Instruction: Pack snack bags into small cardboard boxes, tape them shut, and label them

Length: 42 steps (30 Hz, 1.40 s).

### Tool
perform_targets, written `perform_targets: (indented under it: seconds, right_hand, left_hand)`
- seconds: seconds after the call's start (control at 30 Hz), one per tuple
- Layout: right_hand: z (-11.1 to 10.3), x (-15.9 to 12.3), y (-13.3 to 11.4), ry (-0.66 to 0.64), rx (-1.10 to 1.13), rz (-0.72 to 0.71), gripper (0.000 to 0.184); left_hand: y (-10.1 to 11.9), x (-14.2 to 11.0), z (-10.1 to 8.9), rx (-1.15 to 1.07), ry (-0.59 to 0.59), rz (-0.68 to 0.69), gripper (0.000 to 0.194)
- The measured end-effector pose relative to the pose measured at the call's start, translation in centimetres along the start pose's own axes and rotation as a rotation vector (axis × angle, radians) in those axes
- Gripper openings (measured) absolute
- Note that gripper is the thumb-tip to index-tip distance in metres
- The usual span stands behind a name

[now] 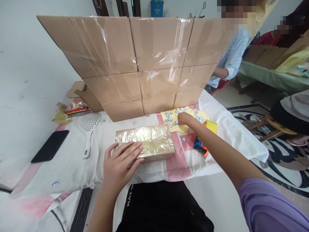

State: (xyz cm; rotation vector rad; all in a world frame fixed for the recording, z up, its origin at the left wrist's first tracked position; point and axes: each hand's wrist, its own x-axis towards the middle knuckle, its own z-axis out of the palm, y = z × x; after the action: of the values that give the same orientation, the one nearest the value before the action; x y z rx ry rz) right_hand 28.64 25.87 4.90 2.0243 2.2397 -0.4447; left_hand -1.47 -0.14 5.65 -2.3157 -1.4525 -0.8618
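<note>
A small cardboard box, covered in shiny clear tape, lies on the cloth-covered table in front of me. My left hand rests on its left part, fingers stretched flat over the top and thumb along the near edge. Beyond the box's right end, my right hand is closed over yellow paper sheets printed with small blue-and-white marks; its fingertips and anything in them are hidden. Partly behind my right forearm is a blue-and-orange tape dispenser with a yellow roll. A small scrap lies beside the box.
A tall taped cardboard panel stands across the table's back. To the left are a white slotted skimmer, a black phone-like slab and a red food packet. A person in a light blue shirt sits behind the panel's right side.
</note>
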Motion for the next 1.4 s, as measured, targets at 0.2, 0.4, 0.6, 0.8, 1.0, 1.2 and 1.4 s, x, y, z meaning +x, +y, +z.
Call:
perform_targets:
  seconds: [0.2, 0.4, 0.6, 0.8, 1.0, 1.2, 1.4]
  right_hand:
    - [0.4, -0.5, 0.1, 0.032, 0.121, 0.045, 0.013]
    - [-0.6, -3.6, 0.9, 0.132, 0.520, -0.024, 0.031]
    - [1.6, -10.1, 0.8, 0.084, 1.080, -0.069, 0.022]
    - [7.3, -14.2, -1.5, -0.012, 1.743, 0.006, 0.043]
    - [10.7, -15.1, -3.4, -0.006, 2.013, 0.036, 0.050]
    - [12.0, -16.1, -3.4, 0.072, 2.151, -0.011, 0.042]
    - [13.0, -16.2, -3.6, 0.039, 2.186, -0.063, 0.035]
  left_hand:
    - [0.3, 0.0, -0.1, -0.012, 0.015, -0.015, 0.034]
    - [0.3, 0.1, 0.0, -0.023, 0.018, -0.043, 0.037]
    - [0.2, 0.1, 0.1, -0.015, 0.033, -0.023, 0.038]
    - [-0.2, -0.1, 0.4, 0.006, 0.060, 0.004, 0.039]
    - [-0.9, -0.5, 0.9, 0.020, 0.093, 0.047, 0.040]
    - [-1.1, -1.0, 1.1, 0.006, 0.086, 0.031, 0.040]
    - [-0.8, -1.1, 1.4, -0.027, 0.137, -0.018, 0.032]
